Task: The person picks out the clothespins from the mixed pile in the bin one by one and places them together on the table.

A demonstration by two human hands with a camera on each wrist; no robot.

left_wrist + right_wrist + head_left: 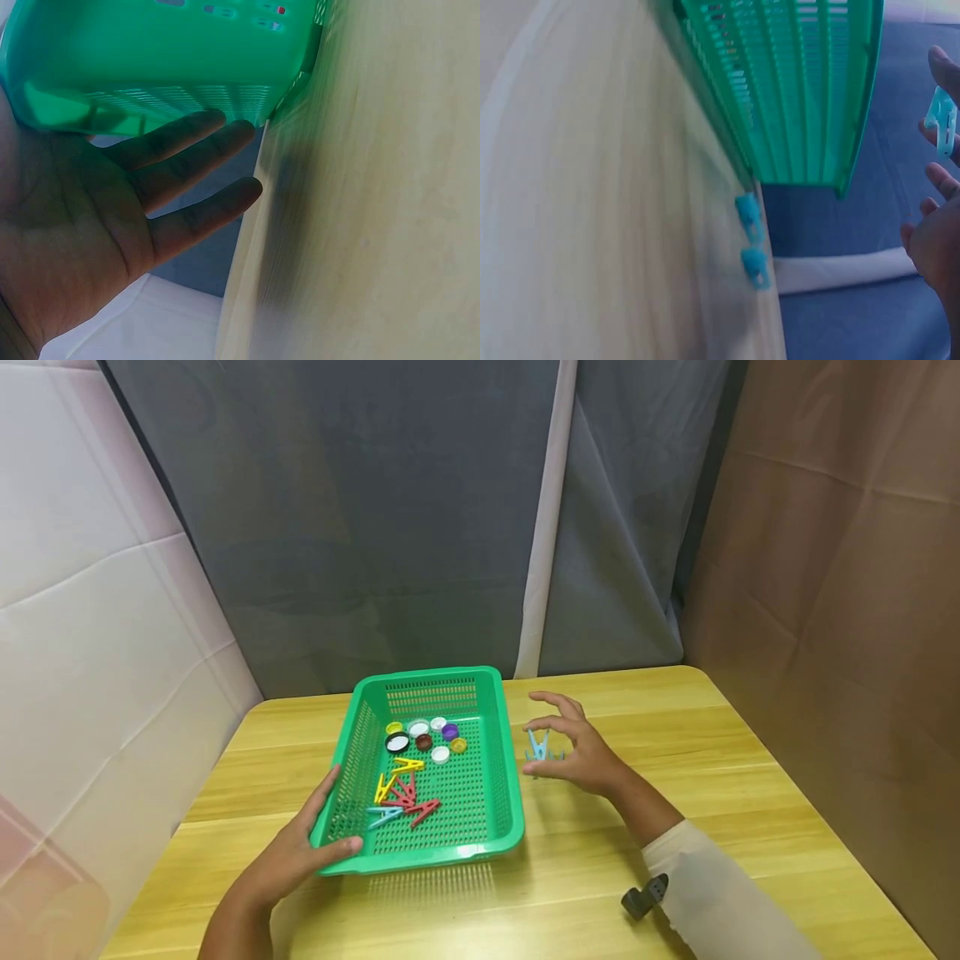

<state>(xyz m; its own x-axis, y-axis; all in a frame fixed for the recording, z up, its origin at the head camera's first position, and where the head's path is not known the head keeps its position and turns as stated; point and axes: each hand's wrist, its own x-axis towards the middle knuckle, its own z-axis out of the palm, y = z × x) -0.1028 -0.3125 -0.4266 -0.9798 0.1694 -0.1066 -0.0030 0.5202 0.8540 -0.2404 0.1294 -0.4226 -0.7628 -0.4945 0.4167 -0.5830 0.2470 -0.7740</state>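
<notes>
My right hand (pixel 588 756) pinches a light blue clothespin (pixel 538 745) between thumb and fingertip, just right of the green basket (pixel 510 793). In the right wrist view this clothespin (pixel 942 124) shows well above the table. Two more blue clothespins (pixel 754 268) lie on the table below, close to the basket. My left hand (pixel 288 856) grips the basket's near left corner, thumb over the rim, other fingers along the outside. Inside the basket, red clothespins (pixel 424 812), yellow clothespins (pixel 408 765) and a blue clothespin (pixel 386 816) lie toward the near left.
Several bottle caps sit farther back in the basket, among them a black-rimmed cap (pixel 397 742), a purple cap (pixel 450 732) and a white cap (pixel 440 755). The wooden table (pixel 600 860) runs back to a grey curtain (pixel 360 527). A brown curtain (pixel 832 610) hangs on the right.
</notes>
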